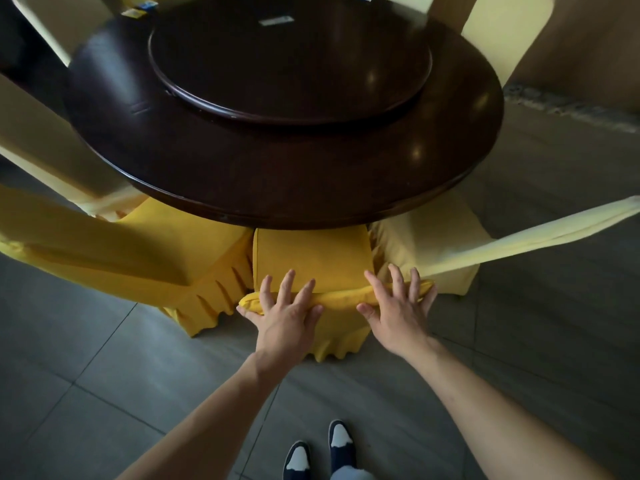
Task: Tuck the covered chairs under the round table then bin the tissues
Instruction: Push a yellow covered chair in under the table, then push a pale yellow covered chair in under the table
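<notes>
A chair in a deep yellow cover [311, 258] stands in front of me, its seat partly under the dark round table [277, 174]. My left hand [284, 310] rests on the left part of its backrest top, fingers spread, thumb under the edge. On the right part of that top lies my right hand [398, 306], fingers also spread. Neither hand is closed around the backrest. Small packets, possibly tissues [275, 20], lie on the raised turntable [291, 57]; others [138, 10] sit at the far left rim.
A yellow covered chair [114, 258] stands close on the left, a pale yellow one [450, 244] close on the right. More pale covered chairs [502, 32] ring the far side. Grey tiled floor [104, 375] lies under me, my shoes [318, 452] at the bottom.
</notes>
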